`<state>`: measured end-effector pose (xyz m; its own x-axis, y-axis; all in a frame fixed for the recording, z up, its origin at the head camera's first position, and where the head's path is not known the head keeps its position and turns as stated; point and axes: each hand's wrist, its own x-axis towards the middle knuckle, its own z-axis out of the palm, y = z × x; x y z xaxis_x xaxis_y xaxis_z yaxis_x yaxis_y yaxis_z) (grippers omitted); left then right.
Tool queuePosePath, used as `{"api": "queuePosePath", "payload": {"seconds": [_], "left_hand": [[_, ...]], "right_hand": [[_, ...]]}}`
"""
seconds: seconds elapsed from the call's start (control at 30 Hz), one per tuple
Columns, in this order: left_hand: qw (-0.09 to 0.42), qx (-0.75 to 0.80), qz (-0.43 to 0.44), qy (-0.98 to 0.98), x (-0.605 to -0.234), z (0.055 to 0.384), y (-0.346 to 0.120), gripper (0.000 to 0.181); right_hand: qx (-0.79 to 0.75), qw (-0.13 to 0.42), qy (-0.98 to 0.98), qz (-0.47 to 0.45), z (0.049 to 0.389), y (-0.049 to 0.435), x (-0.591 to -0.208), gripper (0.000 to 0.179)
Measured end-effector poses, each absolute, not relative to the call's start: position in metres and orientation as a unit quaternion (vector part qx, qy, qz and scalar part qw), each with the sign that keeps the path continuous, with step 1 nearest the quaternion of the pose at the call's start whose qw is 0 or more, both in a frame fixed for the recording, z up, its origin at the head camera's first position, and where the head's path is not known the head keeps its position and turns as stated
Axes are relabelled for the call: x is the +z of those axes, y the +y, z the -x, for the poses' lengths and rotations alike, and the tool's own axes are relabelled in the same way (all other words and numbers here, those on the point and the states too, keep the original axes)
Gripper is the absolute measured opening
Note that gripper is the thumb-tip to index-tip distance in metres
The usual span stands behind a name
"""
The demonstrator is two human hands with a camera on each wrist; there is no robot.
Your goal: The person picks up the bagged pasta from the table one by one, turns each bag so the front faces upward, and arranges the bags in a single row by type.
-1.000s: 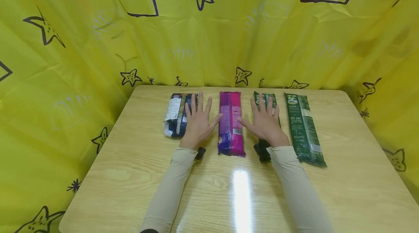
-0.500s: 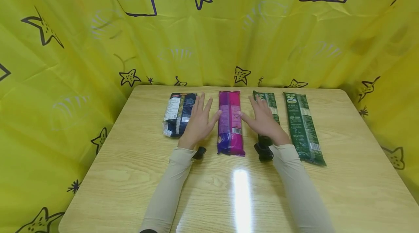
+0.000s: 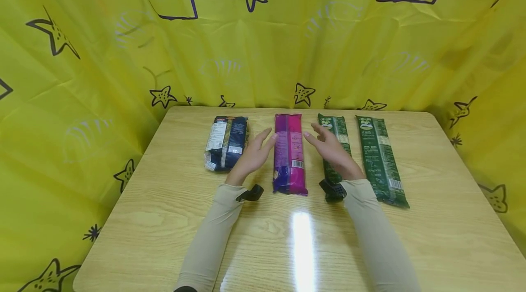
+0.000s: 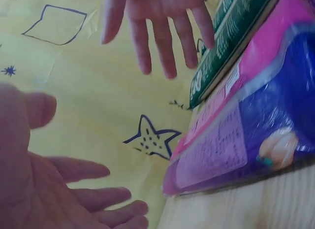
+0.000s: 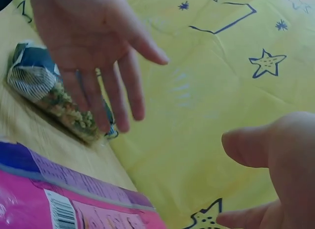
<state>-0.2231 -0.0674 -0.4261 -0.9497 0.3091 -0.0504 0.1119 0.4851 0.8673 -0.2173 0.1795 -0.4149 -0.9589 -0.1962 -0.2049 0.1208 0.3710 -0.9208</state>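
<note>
In the head view a pink-and-purple packet [image 3: 289,169] lies flat between my two hands. To its left my left hand [image 3: 251,157] has straight, relaxed fingers and holds nothing; the left wrist view shows the same hand [image 4: 64,189] with its palm turned inward. My right hand [image 3: 334,153] hovers over a green spaghetti packet [image 3: 341,133], partly covering it, fingers extended and nothing in them. Beside the left hand is a dark blue packet [image 3: 236,132], with short pasta pieces visible through it in the right wrist view. A second green spaghetti packet [image 3: 382,159] lies at the right.
The packets lie in a row toward the back of a wooden table [image 3: 164,219]. A yellow curtain [image 3: 263,54] with drawn stars hangs behind and at both sides. A black device sits at the left wrist [image 3: 251,193] and another at the right wrist [image 3: 332,190].
Both hands have turned from palms down with spread fingers to palms facing each other. More of the dark blue packet and the nearer green packet shows. The packets have not moved.
</note>
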Motion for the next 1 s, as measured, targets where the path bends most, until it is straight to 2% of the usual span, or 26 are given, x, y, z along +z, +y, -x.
{"api": "queuePosePath", "payload": {"seconds": [0.27,0.53,0.77,1.0], "left_hand": [[0.153,0.575,-0.072,0.801,-0.437,0.226,-0.062,0.071],[0.188,0.594,-0.018,0.782,-0.443,0.225,-0.060,0.078],[0.217,0.617,-0.008,0.757,-0.445,0.224,-0.061,0.080],[0.251,0.661,-0.013,0.707,-0.446,0.226,-0.059,0.075]], "right_hand": [[-0.643,0.180,0.744,-0.008,0.222,0.175,-0.425,0.076],[-0.690,0.224,0.687,-0.031,0.221,0.174,-0.433,0.081],[-0.733,0.247,0.633,-0.036,0.224,0.170,-0.437,0.080],[-0.775,0.268,0.572,-0.021,0.227,0.168,-0.438,0.078]]}}
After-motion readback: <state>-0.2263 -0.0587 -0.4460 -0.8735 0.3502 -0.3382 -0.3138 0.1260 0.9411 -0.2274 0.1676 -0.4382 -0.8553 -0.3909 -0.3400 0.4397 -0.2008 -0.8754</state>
